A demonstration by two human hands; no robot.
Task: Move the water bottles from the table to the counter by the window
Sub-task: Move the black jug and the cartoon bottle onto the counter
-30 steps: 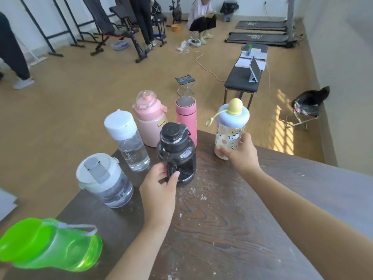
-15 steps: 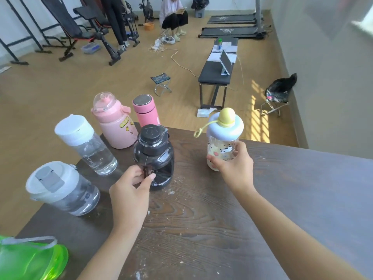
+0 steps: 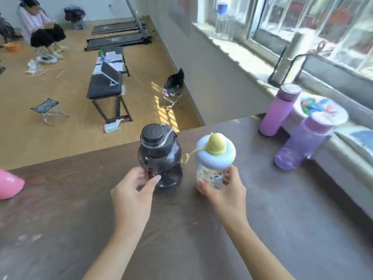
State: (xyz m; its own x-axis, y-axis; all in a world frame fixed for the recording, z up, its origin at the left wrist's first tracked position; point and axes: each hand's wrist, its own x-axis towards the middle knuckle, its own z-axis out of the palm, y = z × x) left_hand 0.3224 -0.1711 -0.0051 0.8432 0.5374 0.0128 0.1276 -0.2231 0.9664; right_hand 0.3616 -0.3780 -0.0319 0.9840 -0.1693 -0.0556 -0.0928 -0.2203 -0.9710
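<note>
The left hand grips the dark smoky plastic bottle; the right hand grips the printed bottle with pale blue lid, both above the dark wooden surface. Either bottle could knock the purple bottles at the far right. Whether the bases touch the surface is unclear.

Dark wood table, scuffed, pale flecks on surface. On it: 2 purple btls at far right edge, opaque lilac one w/ translucent violet one just beside. Pink btl at left edge, mostly cut off. Window counter along right: clear btl w/ blue cap far end, steel flask nearer.
</note>
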